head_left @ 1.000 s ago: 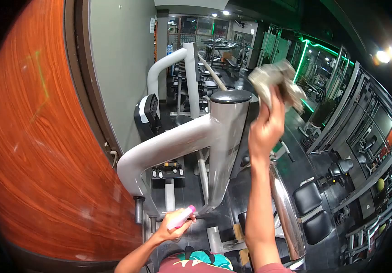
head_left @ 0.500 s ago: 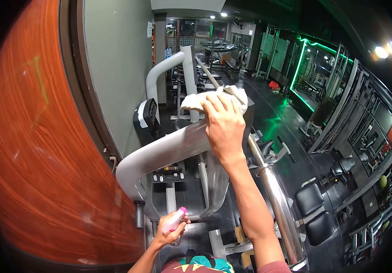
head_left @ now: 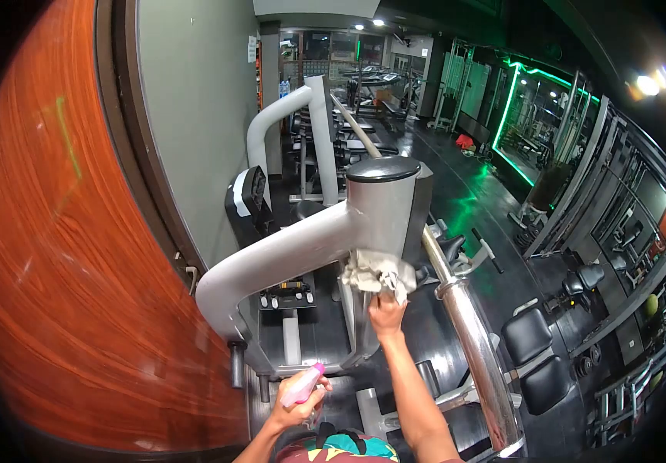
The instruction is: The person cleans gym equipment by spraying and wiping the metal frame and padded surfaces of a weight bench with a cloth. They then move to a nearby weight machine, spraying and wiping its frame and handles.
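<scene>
A light-coloured cloth [head_left: 379,274] is bunched in my right hand [head_left: 388,315], pressed against the upright post of a grey gym machine [head_left: 383,204]. The post has a black oval cap [head_left: 383,169] on top, and a curved grey arm [head_left: 279,251] runs from it to the left. Low in front of my body, my left hand [head_left: 296,405] is wrapped round a spray bottle [head_left: 303,386] with a pink and white top. The bottle's lower part is mostly hidden by the fingers.
A shiny metal bar [head_left: 476,347] slants down to the right of the post. A glossy wooden panel [head_left: 101,270] stands close on the left. Black padded seats [head_left: 526,333] lie to the right, and more machines stand along the dark floor [head_left: 456,181] further back.
My right hand has moved down with the cloth from the top of the post to its lower front, uncovering the black cap. My left hand with the spray bottle has shifted slightly right and down.
</scene>
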A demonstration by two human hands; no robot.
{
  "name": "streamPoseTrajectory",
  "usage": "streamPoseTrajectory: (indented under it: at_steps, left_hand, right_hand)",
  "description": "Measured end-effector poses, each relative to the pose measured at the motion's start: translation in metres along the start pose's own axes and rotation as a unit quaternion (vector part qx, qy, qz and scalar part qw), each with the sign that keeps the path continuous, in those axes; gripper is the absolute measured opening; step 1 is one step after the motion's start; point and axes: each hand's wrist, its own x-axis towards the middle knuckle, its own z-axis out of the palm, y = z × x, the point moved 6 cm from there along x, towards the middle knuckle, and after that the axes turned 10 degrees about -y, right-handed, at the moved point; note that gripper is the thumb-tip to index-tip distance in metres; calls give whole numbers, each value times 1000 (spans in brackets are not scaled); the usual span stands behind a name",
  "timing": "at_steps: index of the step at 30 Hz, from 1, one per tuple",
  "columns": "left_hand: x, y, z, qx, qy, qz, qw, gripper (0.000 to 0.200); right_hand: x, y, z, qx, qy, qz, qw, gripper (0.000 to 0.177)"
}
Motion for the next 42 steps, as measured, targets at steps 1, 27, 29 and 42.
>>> streamPoseTrajectory:
  at_steps: [1,27,29,42]
  left_hand:
    - [0,-2,0,-1,0,-1,1000,27]
    - [-3,20,14,124,-5,104,987,24]
    - [-5,16,15,125,-7,101,987,24]
    - [-15,16,20,120,22,67,990,23]
  right_hand:
    - [-21,6,4,46,-57,38,997,21]
    - [95,-8,-31,-11,91,12,996,24]
    - [44,16,-8,14,47,36,998,23]
    - [-148,83,32,117,-131,409,896,22]
